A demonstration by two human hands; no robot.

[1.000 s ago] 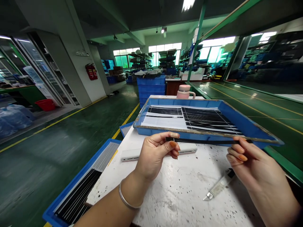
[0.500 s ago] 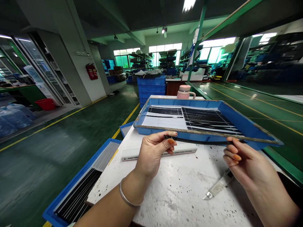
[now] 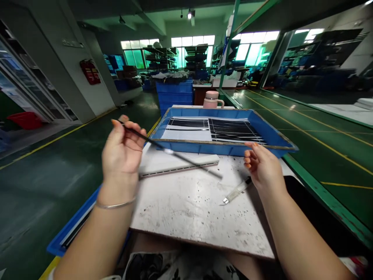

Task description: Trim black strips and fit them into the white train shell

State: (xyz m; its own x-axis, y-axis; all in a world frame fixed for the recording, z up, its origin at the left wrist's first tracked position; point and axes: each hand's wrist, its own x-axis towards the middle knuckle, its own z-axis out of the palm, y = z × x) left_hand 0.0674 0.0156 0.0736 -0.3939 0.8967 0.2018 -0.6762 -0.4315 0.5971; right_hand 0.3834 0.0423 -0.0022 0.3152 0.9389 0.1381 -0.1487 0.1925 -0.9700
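My left hand [image 3: 122, 149] is raised over the left edge of the white table [image 3: 186, 210] and pinches one end of a long thin black strip [image 3: 175, 153]. The strip slants down to the right, its free end above the tabletop. My right hand [image 3: 260, 165] hovers near the front right corner of the blue tray [image 3: 221, 147], fingers loosely curled and holding nothing. The tray holds rows of black strips [image 3: 233, 130] on white sheets.
A white slotted bar [image 3: 177, 165] lies on the table before the tray, and a small knife-like tool [image 3: 236, 191] lies by my right hand. A second blue tray [image 3: 72, 227] sits low on the left. A pink mug [image 3: 212, 100] stands behind the tray.
My right hand has let go of the strip, and my left hand has swung it up and to the left. The view has tilted down and pulled back.
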